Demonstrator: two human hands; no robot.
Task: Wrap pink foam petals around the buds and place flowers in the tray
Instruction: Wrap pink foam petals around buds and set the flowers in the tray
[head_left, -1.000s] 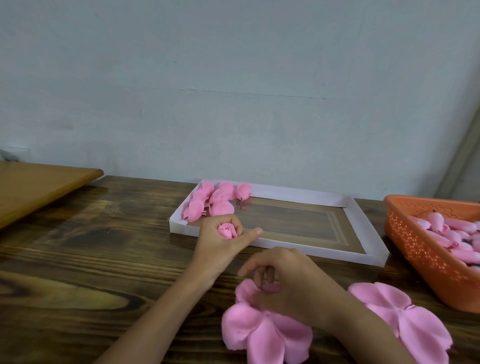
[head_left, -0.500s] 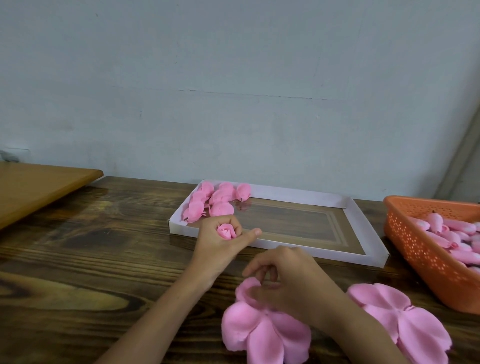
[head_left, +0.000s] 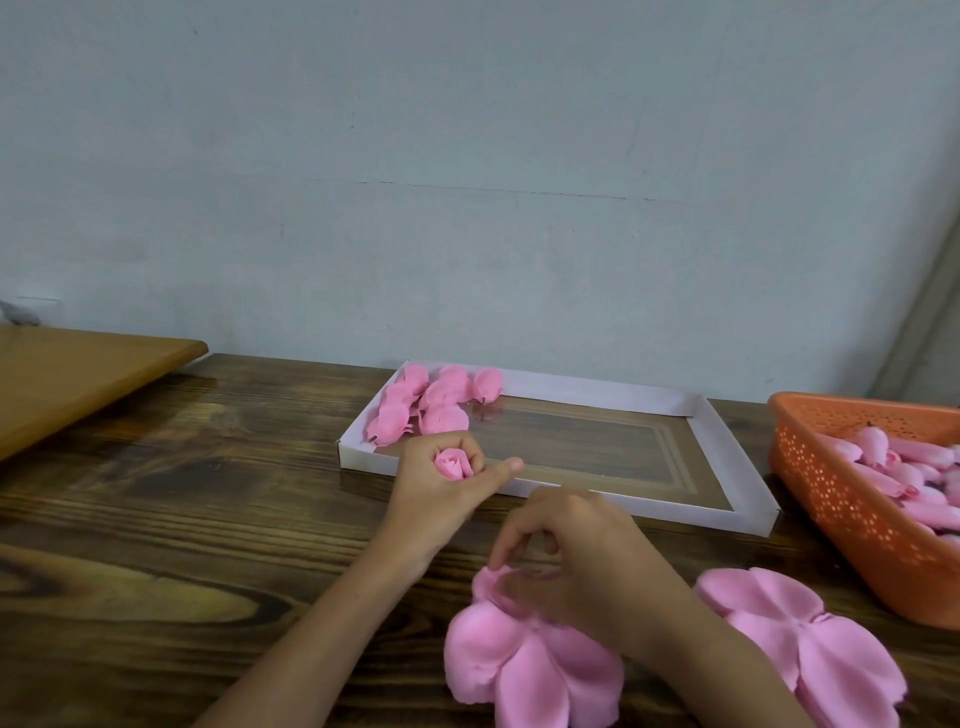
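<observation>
Head view: left hand (head_left: 441, 499) grips the bud (head_left: 453, 464) near the tray (head_left: 727, 512) front rim. Right-hand (head_left: 587, 566) fingers (head_left: 497, 556) pinch the petal sheet (head_left: 524, 665) on the counter (head_left: 208, 519). Recommended: peel one sheet only, centre the bud, wrap evenly without creasing. No legible writing or labels.

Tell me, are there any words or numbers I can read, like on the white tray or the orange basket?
None: no words, numbers or signs can be read anywhere. The white tray, the orange basket, the pink bud in the left hand and the foam petals the right hand pinches are all plain.
</observation>
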